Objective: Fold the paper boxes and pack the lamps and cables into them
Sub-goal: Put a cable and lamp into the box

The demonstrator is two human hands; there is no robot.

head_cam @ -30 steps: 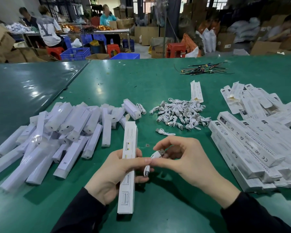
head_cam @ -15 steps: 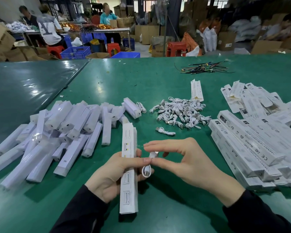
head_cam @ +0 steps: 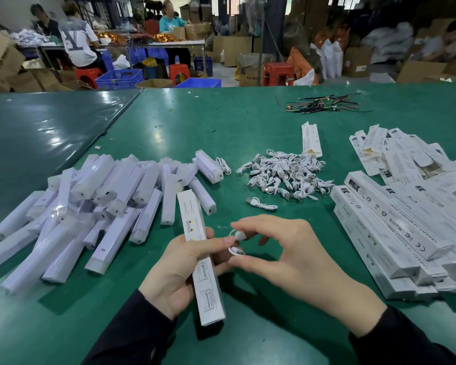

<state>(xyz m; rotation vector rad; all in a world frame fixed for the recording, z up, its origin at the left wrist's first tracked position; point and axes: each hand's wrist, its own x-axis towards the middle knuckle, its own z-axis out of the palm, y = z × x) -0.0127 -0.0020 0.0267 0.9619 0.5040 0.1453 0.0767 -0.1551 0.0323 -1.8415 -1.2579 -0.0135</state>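
The left hand (head_cam: 179, 270) grips a folded box (head_cam: 199, 256) tilted above the worktop (head_cam: 248, 127), probably steadying it for loading, while the right hand (head_cam: 282, 256) fingers (head_cam: 250, 225) pinch a coiled cable (head_cam: 237, 243) just beside it; the box's contents are hidden.

The right hand (head_cam: 295, 248) has coiled the white cable (head_cam: 237, 243) tighter beside the box (head_cam: 203, 262).
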